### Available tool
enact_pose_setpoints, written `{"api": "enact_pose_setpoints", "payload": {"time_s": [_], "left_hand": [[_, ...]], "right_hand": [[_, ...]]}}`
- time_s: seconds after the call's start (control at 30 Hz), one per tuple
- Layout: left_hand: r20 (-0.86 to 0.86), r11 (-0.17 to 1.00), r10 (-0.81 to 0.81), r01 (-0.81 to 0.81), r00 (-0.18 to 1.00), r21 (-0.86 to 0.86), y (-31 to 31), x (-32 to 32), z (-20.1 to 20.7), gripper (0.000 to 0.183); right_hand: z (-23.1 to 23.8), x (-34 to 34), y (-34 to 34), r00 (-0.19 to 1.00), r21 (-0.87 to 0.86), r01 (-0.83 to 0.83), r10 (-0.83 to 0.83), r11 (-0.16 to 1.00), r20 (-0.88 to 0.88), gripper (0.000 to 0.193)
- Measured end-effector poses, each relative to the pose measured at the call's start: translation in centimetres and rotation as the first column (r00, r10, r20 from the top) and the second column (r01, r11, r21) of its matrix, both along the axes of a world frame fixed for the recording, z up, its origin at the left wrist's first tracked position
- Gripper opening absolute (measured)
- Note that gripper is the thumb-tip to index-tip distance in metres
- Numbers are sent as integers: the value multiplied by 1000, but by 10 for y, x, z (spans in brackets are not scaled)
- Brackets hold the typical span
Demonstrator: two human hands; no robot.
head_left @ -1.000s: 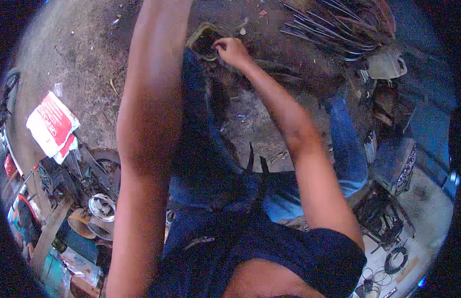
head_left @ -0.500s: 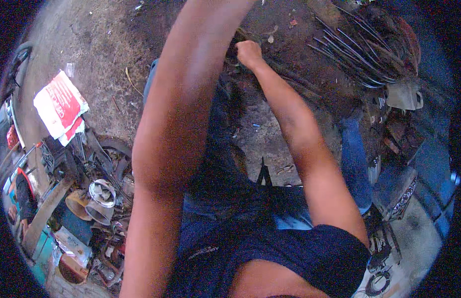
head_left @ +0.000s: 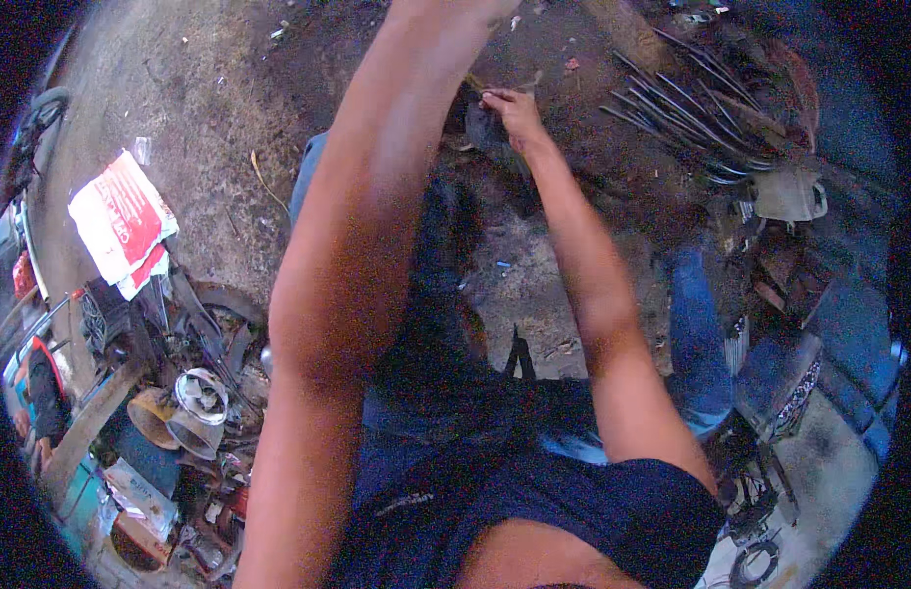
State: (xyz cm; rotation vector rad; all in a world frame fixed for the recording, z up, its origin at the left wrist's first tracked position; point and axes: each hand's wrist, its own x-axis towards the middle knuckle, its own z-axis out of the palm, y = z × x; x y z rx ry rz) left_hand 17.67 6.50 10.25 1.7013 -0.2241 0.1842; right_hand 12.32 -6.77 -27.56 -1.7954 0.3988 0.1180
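Observation:
My left forearm (head_left: 377, 147) reaches up across the picture, and its hand lies beyond the top edge. Near the top centre is my right hand (head_left: 519, 115), its thumb and fingers closed in a pinch just right of my left forearm. What they hold is too small and blurred to name. Close to the fingertips a thin yellowish-brown piece (head_left: 473, 82) shows, partly hidden by my left forearm. Under the hand is a dark, blurred object (head_left: 485, 130) whose kind I cannot make out.
A bundle of dark rods (head_left: 671, 108) lies at the far right by a pale plastic container (head_left: 789, 194). At left are a white and red sack (head_left: 122, 218), round metal lamp-like shells (head_left: 198, 398) and scrap parts. A small blue piece (head_left: 503, 263) lies on the stained floor (head_left: 544, 304).
My right hand has shifted slightly right and down and turned, so its pinched fingers now show. The view has moved slightly; my left arm remains stretched upward.

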Motion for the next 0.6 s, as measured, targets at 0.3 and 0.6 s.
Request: {"api": "enact_pose_setpoints", "payload": {"time_s": [0.3,0.6], "left_hand": [[6,974,-225,225,974,-22,-25,-22,-15,30],[-99,817,-576,571,811,-78,-87,-125,-62,29]], "right_hand": [[213,-110,-54,904,812,359,-387,460,-181,19],[340,-222,-112,783,-205,511,-354,835,511,14]]}}
